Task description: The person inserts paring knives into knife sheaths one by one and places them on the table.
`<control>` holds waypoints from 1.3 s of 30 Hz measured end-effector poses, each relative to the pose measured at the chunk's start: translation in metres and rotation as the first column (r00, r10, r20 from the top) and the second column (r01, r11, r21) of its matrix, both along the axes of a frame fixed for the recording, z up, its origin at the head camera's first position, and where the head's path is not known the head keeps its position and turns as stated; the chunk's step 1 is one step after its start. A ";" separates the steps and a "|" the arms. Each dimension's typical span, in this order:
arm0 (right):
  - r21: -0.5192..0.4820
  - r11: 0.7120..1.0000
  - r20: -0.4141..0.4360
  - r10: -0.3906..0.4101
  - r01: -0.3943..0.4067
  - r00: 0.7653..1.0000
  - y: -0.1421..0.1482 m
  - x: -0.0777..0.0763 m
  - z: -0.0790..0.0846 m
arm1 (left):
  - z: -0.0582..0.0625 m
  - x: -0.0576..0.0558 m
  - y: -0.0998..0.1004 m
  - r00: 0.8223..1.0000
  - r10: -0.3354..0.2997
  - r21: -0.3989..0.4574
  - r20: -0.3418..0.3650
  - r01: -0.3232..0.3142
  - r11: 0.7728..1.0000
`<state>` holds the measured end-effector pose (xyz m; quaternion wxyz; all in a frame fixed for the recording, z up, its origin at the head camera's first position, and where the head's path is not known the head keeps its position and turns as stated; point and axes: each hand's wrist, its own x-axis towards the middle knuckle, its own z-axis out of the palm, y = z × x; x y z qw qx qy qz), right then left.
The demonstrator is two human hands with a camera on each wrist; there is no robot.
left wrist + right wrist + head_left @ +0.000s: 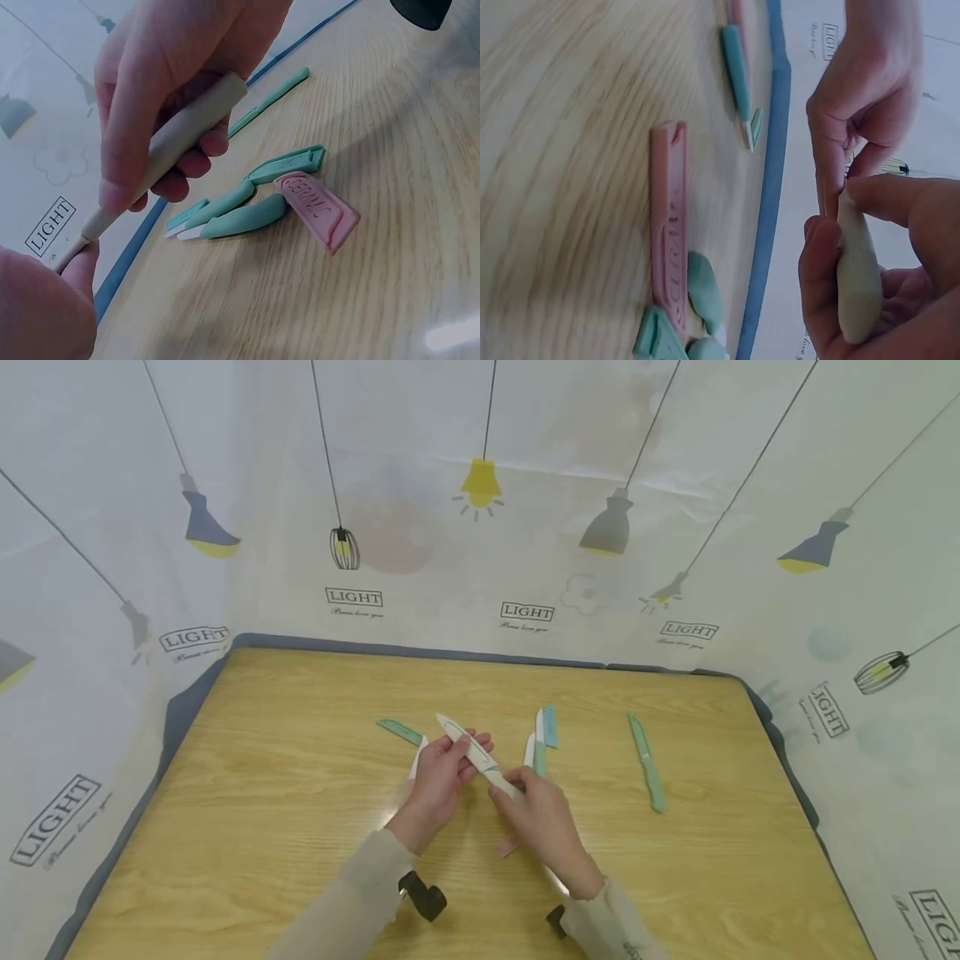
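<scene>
Both hands hold a cream-handled knife (507, 783) above the middle of the table, its blade inside a cream sheath (468, 748). The left hand (437, 775) pinches the sheath between thumb and fingers, and the tip points away to the left. Around the handle (859, 281) curl the fingers of the right hand (546, 820). In the left wrist view, the handle (191, 124) runs through the right hand, while the left hand (41, 307) shows at the lower left. Handle and sheath meet between the two hands.
Beyond the right hand lie green-handled knives (247, 217) with white blades, a blue sheath (551, 725), a green sheath (286, 163) and a pink sheath (319, 210). A sheathed green knife (647, 764) lies farther right. Another green sheath (400, 730) touches a white blade left of the hands.
</scene>
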<state>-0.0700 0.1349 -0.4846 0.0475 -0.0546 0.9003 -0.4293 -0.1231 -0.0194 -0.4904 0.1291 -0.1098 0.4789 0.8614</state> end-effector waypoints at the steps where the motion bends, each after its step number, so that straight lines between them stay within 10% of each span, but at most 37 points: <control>1: 0.062 0.998 -0.045 -0.001 0.004 0.999 0.000 0.000 0.000 | 0.000 0.000 0.000 1.000 0.000 -0.002 -0.002 0.000 1.000; 10: 0.250 0.967 -0.218 0.004 0.053 0.976 0.003 0.000 -0.001 | 0.004 0.002 0.001 0.999 -0.033 0.007 0.002 0.033 0.999; 23: 0.177 0.981 -0.287 -0.031 0.085 0.957 0.021 0.003 -0.002 | 0.004 0.003 -0.004 0.995 -0.101 0.006 -0.023 0.101 0.995; 39: 0.116 0.973 -0.158 -0.182 0.201 0.971 0.080 -0.003 -0.005 | 0.000 0.003 -0.038 0.998 -0.009 0.039 0.061 0.006 0.999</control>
